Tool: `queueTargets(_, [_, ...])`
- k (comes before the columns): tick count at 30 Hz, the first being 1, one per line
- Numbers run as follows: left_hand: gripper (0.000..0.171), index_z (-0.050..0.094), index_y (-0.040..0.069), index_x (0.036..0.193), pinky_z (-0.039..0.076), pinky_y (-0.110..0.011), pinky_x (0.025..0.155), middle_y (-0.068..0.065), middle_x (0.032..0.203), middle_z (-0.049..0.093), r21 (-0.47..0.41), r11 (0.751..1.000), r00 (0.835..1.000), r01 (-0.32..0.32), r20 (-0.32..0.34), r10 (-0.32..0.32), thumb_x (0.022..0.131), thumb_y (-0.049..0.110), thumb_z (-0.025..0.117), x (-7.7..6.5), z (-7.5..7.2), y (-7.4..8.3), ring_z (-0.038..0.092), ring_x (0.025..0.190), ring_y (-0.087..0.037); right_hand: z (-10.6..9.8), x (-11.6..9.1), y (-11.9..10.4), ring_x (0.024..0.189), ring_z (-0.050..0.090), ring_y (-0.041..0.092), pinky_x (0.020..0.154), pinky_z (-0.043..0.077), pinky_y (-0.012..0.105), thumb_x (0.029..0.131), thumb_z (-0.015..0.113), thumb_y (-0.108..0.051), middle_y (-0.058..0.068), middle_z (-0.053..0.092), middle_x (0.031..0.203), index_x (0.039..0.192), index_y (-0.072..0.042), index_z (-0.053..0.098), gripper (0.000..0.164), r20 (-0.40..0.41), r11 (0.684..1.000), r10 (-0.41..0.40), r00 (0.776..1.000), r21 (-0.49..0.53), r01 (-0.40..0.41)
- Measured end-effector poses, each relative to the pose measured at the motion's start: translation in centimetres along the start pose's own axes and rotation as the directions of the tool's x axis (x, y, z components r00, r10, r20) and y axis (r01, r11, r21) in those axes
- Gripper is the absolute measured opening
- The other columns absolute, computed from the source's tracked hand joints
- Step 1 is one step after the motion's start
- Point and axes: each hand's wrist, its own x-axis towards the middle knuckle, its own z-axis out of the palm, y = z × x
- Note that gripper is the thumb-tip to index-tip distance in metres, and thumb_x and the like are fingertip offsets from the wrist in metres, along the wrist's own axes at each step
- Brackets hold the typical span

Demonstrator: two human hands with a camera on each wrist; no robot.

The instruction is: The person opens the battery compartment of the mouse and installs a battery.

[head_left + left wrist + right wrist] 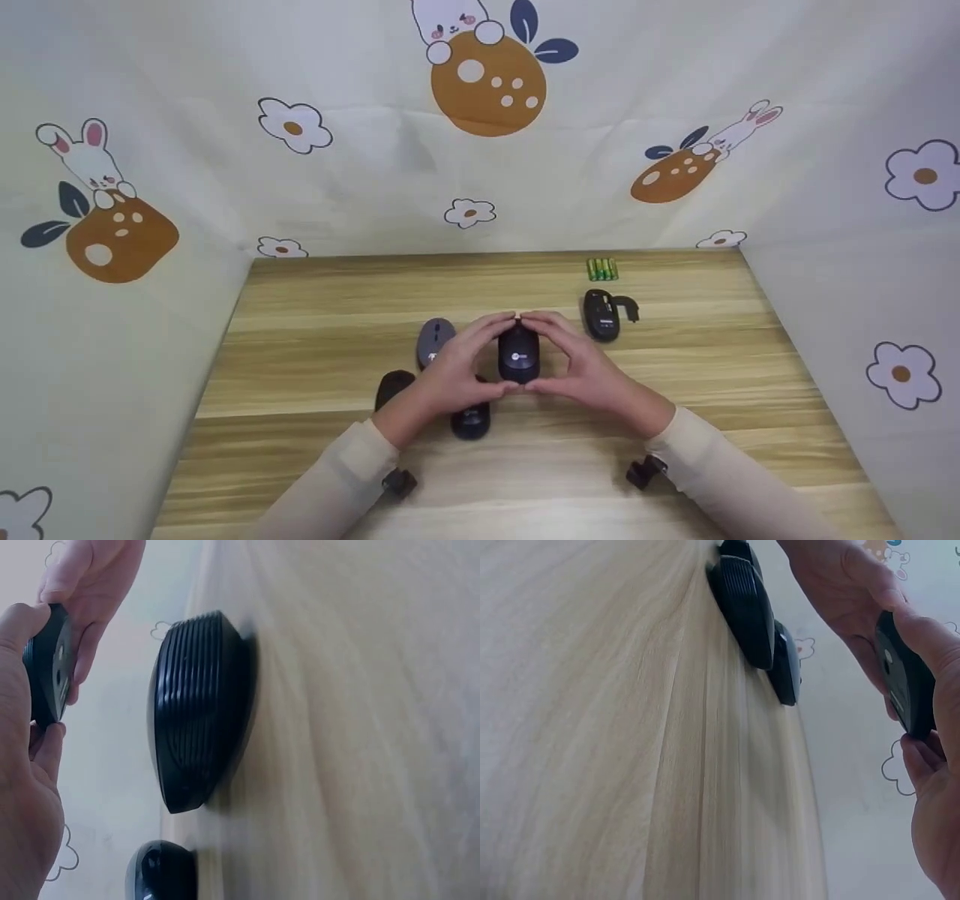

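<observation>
Over the tabletop (525, 472), head view: left hand (466, 365) and right hand (583, 366) are curling partway round black mouse (519, 351), gripping both ends. Left wrist view: ribbed mouse (193, 709) is sitting nearby. Right wrist view: black mouse is hanging clear of tabletop.

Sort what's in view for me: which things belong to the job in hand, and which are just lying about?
In the job:
held black mouse
left hand
right hand

Apparently lying about, unheld:
grey mouse
leftmost black mouse
black mouse lowest in the head view
opened mouse
curved piece beside it
green batteries
</observation>
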Motion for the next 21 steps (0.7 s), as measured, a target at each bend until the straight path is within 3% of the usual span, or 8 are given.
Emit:
queueTargets(8, [0.082, 0.056, 0.007, 0.159, 0.042, -0.044, 0.127, -0.006, 0.167, 0.052, -0.072, 0.996, 0.994, -0.046, -0.099, 0.039, 0.09, 0.029, 0.093, -0.3, 0.7, 0.3, 0.05, 0.153, -0.025, 0.1, -0.3, 0.0, 0.153, 0.05, 0.031, 0.129, 0.039, 0.044, 0.086, 0.097, -0.023, 0.007, 0.052, 0.166, 0.163, -0.012, 0.054, 0.09, -0.05, 0.997, -0.056, 0.997, 0.052, 0.058])
queueTargets(16, [0.073, 0.061, 0.008, 0.156, 0.049, -0.045, 0.121, -0.009, 0.162, 0.058, -0.188, 0.975, 0.975, -0.118, -0.208, 0.078, 0.092, 0.023, 0.093, -0.4, 1.4, 0.5, 0.056, 0.149, -0.03, 0.5, -0.1, -0.3, 0.15, 0.052, 0.041, 0.127, 0.041, 0.043, 0.085, 0.095, -0.01, 0.025, 0.055, 0.16, 0.156, -0.002, 0.059, 0.08, -0.113, 0.98, -0.167, 0.979, 0.086, 0.177])
queueTargets(21, [0.068, 0.064, 0.008, 0.153, 0.053, -0.042, 0.117, -0.01, 0.159, 0.059, -0.228, 0.967, 0.967, -0.113, -0.25, 0.054, 0.093, 0.022, 0.093, -0.5, 1.7, 0.8, 0.056, 0.148, -0.031, 0.6, 0.0, -0.7, 0.147, 0.054, 0.041, 0.125, 0.044, 0.043, 0.084, 0.093, -0.004, 0.025, 0.058, 0.157, 0.15, 0.0, 0.065, 0.071, -0.139, 0.972, -0.2, 0.97, 0.097, 0.215])
